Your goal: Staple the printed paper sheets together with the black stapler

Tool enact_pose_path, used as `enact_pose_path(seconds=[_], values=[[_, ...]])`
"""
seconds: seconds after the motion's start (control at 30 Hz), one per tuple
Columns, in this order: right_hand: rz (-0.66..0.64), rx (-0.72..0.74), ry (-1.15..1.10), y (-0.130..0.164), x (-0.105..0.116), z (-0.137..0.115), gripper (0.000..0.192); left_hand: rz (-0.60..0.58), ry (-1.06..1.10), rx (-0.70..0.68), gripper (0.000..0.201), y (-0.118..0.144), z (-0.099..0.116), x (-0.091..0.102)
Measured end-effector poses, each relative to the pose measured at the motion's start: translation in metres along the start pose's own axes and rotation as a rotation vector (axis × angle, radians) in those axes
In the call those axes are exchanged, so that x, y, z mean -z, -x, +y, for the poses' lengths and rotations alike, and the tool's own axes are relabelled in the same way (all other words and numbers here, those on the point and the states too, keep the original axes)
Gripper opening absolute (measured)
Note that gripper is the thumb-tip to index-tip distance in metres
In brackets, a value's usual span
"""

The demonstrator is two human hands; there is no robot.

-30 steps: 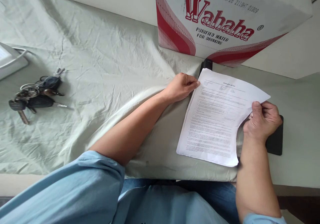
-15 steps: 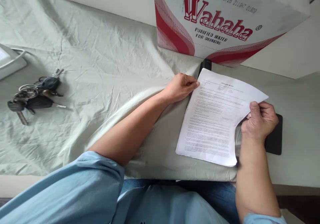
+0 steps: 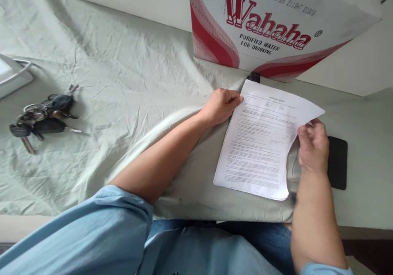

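Printed sheets [image 3: 260, 140] lie right of centre on the grey-green cloth [image 3: 123, 82], below the Wahaha carton [image 3: 276, 21]. My left hand [image 3: 219, 105] pinches the upper-left corner, fingers closed on it. My right hand [image 3: 310, 146] curls its fingers around the lifted right edge, above a black pad [image 3: 337, 162]. To do this well: anchor the left corner, lift the right edge gently, avoid creasing. Keys [image 3: 43, 115] sit well apart at left.

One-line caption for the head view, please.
Left hand pinches the printed white paper sheets' top corner, right hand lifts their right edge over a pale green cloth.
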State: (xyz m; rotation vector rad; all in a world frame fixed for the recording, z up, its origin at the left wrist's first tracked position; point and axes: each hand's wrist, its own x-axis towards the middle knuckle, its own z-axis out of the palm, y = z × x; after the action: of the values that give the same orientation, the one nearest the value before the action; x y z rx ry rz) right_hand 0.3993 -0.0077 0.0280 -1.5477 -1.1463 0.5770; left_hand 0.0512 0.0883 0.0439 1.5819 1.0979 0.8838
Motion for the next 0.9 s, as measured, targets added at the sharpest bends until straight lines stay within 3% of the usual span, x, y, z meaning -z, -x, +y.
enact_pose_path(seconds=[0.1,0.2,0.3,0.37,0.57,0.7,0.8,0.9], values=[[-0.237,-0.192,0.035,0.008,0.02,-0.015,0.085,0.038,0.071,0.034,0.051,0.0,-0.002,-0.002],[-0.375,-0.352,0.107,0.019,0.054,-0.026,0.084,0.075,0.164,0.087,0.048,-0.003,-0.008,-0.006],[-0.453,-0.505,0.113,0.034,0.08,-0.031,0.081,0.135,0.279,0.121,0.057,-0.01,-0.014,-0.009],[-0.415,-0.546,0.097,0.045,0.084,-0.03,0.078,0.161,0.354,0.132,0.064,-0.014,-0.016,-0.01],[0.09,-0.237,0.095,0.058,0.065,-0.018,0.061,0.102,0.429,0.064,0.052,-0.016,-0.017,-0.001],[0.336,0.124,0.238,0.049,0.089,-0.032,0.049,0.085,0.427,-0.029,0.042,-0.017,-0.016,0.012],[0.357,0.354,0.367,0.051,0.107,-0.062,0.044,0.003,0.497,-0.095,0.053,-0.017,-0.014,0.023],[0.213,0.468,0.452,0.06,0.11,-0.089,0.03,-0.094,0.516,-0.118,0.068,-0.017,-0.017,0.03]])
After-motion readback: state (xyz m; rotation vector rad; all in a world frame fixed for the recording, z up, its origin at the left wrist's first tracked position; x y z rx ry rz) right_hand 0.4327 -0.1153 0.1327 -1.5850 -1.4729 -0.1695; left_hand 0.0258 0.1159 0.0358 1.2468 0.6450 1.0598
